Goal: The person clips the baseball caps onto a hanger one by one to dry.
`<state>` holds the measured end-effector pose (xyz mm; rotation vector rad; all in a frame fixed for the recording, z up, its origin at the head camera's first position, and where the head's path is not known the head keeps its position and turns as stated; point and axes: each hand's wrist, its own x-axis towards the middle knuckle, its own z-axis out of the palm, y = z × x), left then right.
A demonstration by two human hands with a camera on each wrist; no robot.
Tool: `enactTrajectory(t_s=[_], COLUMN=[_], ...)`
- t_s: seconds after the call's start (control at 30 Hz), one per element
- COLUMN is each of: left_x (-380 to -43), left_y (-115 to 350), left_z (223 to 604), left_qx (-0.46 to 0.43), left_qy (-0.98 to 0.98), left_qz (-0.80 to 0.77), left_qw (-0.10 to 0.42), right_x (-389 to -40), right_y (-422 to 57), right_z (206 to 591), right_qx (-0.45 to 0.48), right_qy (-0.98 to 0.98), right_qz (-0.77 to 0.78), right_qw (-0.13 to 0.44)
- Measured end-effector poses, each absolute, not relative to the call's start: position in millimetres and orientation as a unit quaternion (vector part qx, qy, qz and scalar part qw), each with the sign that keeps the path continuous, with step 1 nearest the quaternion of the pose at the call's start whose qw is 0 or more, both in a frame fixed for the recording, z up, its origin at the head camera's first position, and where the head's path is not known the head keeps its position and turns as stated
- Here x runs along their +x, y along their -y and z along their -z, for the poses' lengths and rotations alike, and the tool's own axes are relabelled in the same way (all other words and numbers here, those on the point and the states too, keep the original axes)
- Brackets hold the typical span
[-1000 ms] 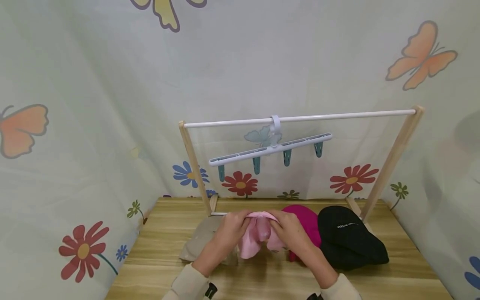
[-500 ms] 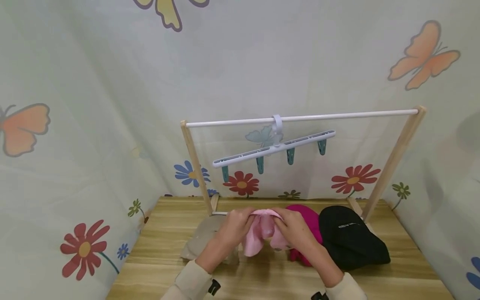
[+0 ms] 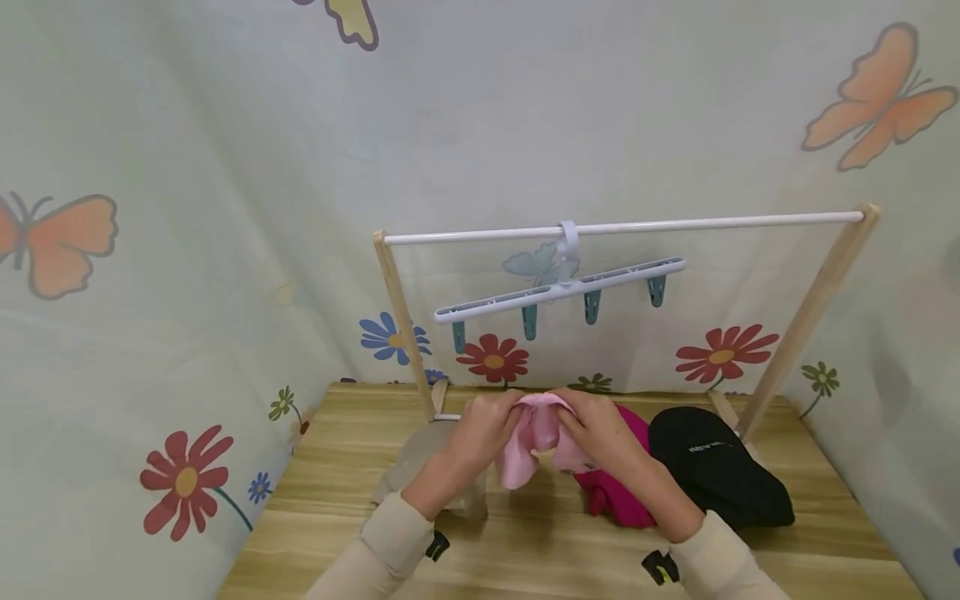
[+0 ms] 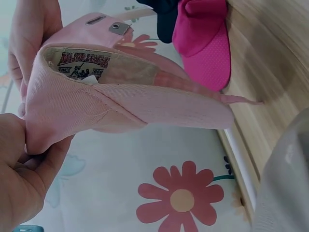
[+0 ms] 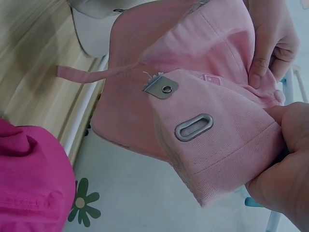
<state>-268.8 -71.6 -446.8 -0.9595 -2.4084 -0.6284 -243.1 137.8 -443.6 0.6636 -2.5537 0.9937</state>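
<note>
A light pink cap [image 3: 517, 454] hangs between both hands above the table, its strap dangling loose. My left hand [image 3: 487, 429] pinches the crown on one side, and my right hand [image 3: 600, 425] pinches it on the other. In the left wrist view the pink cap [image 4: 87, 108] shows its inner label and brim. A metal buckle [image 5: 161, 88] and a metal eyelet show on its back in the right wrist view. Beyond the hands, a pale hanger [image 3: 562, 290] with several teal clips [image 3: 530, 321] hangs from the white rod [image 3: 675, 225].
A beige cap [image 3: 420, 467] lies left of the hands on the wooden table [image 3: 300, 500]. A magenta cap [image 3: 618, 500] and a black cap [image 3: 712, 467] lie to the right. Wooden posts [image 3: 810, 317] hold up the rod. A flowered curtain surrounds the table.
Both hands have risen slightly with the pink cap, toward the hanger. The head view has shifted a little, so the rack appears further right. The grip looks the same.
</note>
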Motion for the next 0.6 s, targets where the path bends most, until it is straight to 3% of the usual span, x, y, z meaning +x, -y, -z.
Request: enactTrajectory(t_s=[0.2, 0.4, 0.6], left_x=[-270.5, -270.5, -273.8], left_y=[70.5, 67.8, 63.0], left_z=[441.8, 438.2, 436.0], left_qx=[-0.344, -0.331, -0.333], left_qy=[0.886, 0.898, 0.887], left_qz=[0.221, 0.234, 0.237], left_qw=[0.221, 0.174, 0.214], right_x=[-244.2, -244.6, -244.4], right_y=[-138.0, -139.6, -144.1], right_z=[444.1, 449.2, 447.1], right_qx=[0.222, 0.208, 0.2], right_qy=[0.892, 0.891, 0.894], right_qz=[-0.361, -0.373, -0.371], right_qw=[0.157, 0.157, 0.155])
